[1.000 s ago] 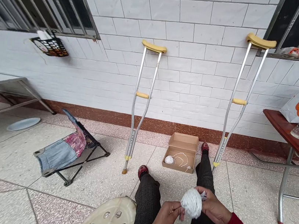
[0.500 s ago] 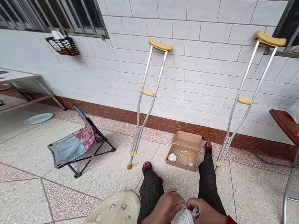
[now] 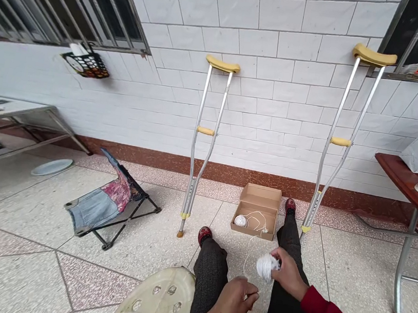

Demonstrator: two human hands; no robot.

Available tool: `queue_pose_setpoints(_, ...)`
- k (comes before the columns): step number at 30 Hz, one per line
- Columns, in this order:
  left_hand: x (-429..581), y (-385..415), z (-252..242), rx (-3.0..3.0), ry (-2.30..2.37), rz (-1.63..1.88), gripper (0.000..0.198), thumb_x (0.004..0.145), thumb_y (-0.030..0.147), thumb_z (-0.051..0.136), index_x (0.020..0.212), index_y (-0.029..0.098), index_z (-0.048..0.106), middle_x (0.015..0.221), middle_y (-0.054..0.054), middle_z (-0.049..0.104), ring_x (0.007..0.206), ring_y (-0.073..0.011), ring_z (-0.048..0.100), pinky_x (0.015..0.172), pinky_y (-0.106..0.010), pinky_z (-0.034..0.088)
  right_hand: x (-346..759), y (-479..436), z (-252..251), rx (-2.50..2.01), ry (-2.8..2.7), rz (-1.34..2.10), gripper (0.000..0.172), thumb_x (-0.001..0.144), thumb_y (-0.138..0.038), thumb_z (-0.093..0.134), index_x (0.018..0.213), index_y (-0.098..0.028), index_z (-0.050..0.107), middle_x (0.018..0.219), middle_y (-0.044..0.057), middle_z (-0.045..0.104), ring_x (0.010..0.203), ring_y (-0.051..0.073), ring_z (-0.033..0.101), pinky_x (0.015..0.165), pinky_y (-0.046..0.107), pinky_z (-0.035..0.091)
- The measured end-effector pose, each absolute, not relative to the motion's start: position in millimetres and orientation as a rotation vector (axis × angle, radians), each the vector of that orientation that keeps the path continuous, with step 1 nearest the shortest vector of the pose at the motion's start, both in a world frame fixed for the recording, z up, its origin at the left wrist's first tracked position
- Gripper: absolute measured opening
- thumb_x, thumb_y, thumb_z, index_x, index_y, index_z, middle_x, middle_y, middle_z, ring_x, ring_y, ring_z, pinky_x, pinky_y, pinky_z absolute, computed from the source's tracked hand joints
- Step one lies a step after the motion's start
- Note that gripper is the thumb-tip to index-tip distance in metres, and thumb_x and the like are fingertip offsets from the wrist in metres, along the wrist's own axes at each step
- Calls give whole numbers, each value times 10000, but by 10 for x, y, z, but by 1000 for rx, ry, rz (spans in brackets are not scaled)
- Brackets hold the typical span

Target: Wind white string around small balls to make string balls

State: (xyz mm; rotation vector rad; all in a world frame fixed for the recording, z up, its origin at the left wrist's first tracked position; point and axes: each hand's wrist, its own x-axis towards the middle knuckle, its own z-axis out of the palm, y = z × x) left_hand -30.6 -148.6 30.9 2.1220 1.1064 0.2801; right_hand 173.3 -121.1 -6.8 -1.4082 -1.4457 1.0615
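From the head camera, gripping a white yarn ball point(image 3: 265, 266) in the right hand point(image 3: 289, 276) above the right leg point(image 3: 287, 242), pinching its strand point(image 3: 245, 260) in the closed left hand point(image 3: 232, 307) nearer the body, facing a box point(image 3: 250, 232) on the floor point(image 3: 141, 250) between the shoes point(image 3: 204, 234), crutches point(image 3: 203, 140) against the wall point(image 3: 281, 84) beyond.

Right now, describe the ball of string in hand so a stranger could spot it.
Two crutches lean on the white tiled wall, an open cardboard box on the floor between them. Nearer, over the person's legs, the right hand holds a white ball of string. Unlike the smaller ball in the box, it is off the floor.
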Motion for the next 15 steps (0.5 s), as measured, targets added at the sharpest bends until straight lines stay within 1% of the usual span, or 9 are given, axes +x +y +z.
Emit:
queue_pose_setpoints(2,-383,-1406,401,2220,1108,326,302,886,223,477,601,169,562,645,-3,614,704,-149,548,936,-296,341,1717,-1385,-148,-1367,-1606,1198,300,526,-93,655,807,-179,596,734,-42,563,694,137,483,641,233,360)
queue_pose_setpoints(4,-444,-1318,460,2238,1084,370,310,896,262,480,614,174,576,670,-11,623,719,-159,554,970,-327,325,1695,-1569,-126,-1254,-1664,1441,310,517,-129,717,805,-177,611,724,-54,555,677,120,465,621,218,342)
queue_pose_setpoints(6,-465,-1252,462,2132,1050,403,368,904,327,473,586,171,572,642,-17,611,714,-167,554,896,-304,375,1679,-1695,-7,-1134,-1582,1672,351,502,-170,780,817,-171,625,725,-56,557,666,109,460,618,213,334)
queue_pose_setpoints(8,-438,-1233,407,1923,1017,447,427,912,386,448,566,163,564,611,-16,598,682,-162,550,761,-261,412,1679,-1725,160,-1055,-1384,1787,369,514,-192,805,839,-167,634,741,-47,569,671,107,474,629,214,340)
queue_pose_setpoints(10,-373,-1267,310,1725,989,502,457,913,418,427,569,152,567,609,-16,602,650,-153,547,681,-240,410,1699,-1655,305,-1000,-1154,1783,351,546,-206,806,849,-169,633,755,-32,581,693,118,502,649,222,362)
queue_pose_setpoints(12,-293,-1342,202,1625,963,516,459,902,425,435,564,145,567,604,-17,608,636,-148,549,671,-236,408,1730,-1509,370,-974,-971,1719,332,578,-241,795,856,-176,625,770,-16,590,708,135,527,662,241,389)
queue_pose_setpoints(15,-198,-1469,103,1661,968,418,438,895,396,441,552,149,557,582,-12,600,617,-140,544,635,-224,393,1763,-1264,281,-1089,-929,1510,310,598,-249,755,862,-179,609,776,-4,587,698,154,526,648,263,404)
